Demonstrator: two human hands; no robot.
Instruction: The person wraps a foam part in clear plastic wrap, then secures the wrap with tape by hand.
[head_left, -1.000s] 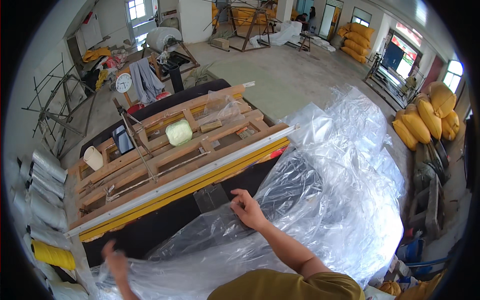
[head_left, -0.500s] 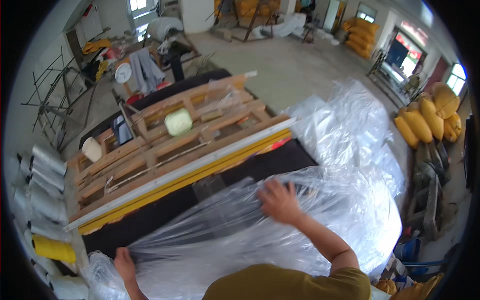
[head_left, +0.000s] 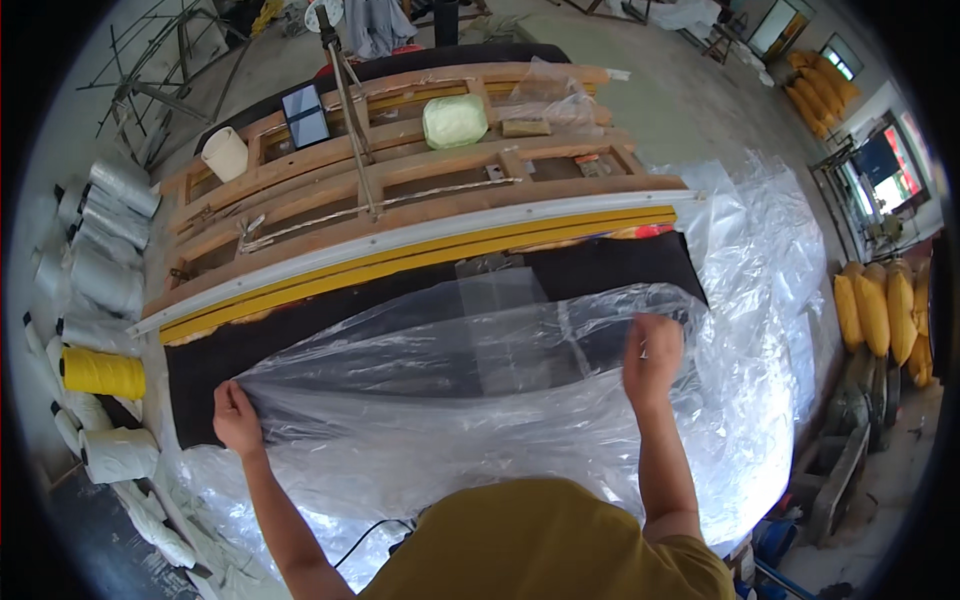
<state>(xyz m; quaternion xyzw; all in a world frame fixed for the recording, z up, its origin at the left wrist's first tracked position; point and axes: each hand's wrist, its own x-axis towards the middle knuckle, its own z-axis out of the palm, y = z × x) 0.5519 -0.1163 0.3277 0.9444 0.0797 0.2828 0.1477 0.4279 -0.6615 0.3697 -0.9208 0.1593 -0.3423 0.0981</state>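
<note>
A clear plastic sheet (head_left: 410,430) spreads over the near side of a bench covered in black fabric (head_left: 605,265). My left hand (head_left: 238,418) pinches its left corner, and creases fan out from the fingers to the right. At the sheet's right part, my right hand (head_left: 653,360) is closed on the upper edge. Between my hands the film lies stretched, with the black fabric showing through. Beyond the fabric runs a yellow strip (head_left: 420,268) alongside a white metal rail (head_left: 430,240).
Past the rail, a wooden slatted frame (head_left: 420,210) carries a pale green bundle (head_left: 455,122), a cream cup (head_left: 225,153), a dark tablet (head_left: 305,115) and a metal stand (head_left: 350,110). Plastic rolls (head_left: 105,275) and a yellow spool (head_left: 103,372) are at left. Yellow sacks (head_left: 885,310) stand right.
My right hand has gone from spread on the film to closed at its edge, farther right. My left hand keeps its pinch. The film is flatter and tauter; the view has shifted.
</note>
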